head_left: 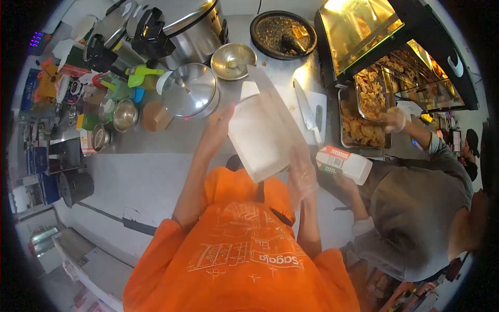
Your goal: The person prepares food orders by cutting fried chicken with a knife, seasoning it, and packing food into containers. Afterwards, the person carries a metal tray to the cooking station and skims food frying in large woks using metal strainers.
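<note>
Head view: I log left hand (216, 129) and right hand (302, 174) gripping one white carton (260, 136). Knife (304, 106), just beyond right hand: a low carton sweep could knock it.

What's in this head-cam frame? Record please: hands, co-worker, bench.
left hand: holding white carton by its left side
right hand: clear glove, at the carton's opposite side, grip blurred
co-worker: one hand holds a printed carton, other hand by a food tray
cutting board: knife on it, handle past the edge
bench: lidded pot, steel bowl, black dish
</note>
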Demonstrator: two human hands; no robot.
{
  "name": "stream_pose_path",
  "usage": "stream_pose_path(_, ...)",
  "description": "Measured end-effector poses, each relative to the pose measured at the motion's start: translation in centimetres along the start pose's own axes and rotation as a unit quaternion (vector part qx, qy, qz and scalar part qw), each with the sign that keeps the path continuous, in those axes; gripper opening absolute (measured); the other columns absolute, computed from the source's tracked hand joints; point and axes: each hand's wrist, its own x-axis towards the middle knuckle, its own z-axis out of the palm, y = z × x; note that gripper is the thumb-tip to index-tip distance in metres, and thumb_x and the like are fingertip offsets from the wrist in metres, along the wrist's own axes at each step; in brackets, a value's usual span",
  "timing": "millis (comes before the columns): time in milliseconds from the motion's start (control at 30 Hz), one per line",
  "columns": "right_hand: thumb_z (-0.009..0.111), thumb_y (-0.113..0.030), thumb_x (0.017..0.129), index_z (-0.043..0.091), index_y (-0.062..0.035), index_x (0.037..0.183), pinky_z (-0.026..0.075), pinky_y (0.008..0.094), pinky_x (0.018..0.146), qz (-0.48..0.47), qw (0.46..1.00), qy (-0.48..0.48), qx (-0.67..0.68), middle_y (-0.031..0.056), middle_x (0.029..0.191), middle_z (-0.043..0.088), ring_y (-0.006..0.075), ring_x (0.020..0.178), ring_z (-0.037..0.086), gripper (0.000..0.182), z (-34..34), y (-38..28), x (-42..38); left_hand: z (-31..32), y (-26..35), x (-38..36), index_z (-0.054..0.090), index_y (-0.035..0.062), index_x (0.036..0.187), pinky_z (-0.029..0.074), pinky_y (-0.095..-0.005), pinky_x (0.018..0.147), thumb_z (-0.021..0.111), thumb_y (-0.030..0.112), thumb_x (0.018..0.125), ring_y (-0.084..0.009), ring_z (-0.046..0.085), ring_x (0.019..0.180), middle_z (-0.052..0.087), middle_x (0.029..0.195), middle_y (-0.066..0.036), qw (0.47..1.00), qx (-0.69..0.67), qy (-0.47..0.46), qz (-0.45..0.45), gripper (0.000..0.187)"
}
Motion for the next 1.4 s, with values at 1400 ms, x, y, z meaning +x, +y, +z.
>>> stream_pose_path(1400,0.068,-0.015,0.094,0.069,0.0001,0.109,0.053,0.0286,0.069,0.015,0.98,-0.038,0.195,0.0063,0.086,0.068,0.0137,0.075,0.062,0.021,2.1,5.3,5.6,-0.5,0.0,-5.5,0.066,-0.0037,0.122,0.047,-0.0284,0.089,0.044,0.033,0.109,-0.0145,0.061,0.101,0.068,0.11,-0.008,0.923,-0.023,0.34,0.178,0.045)
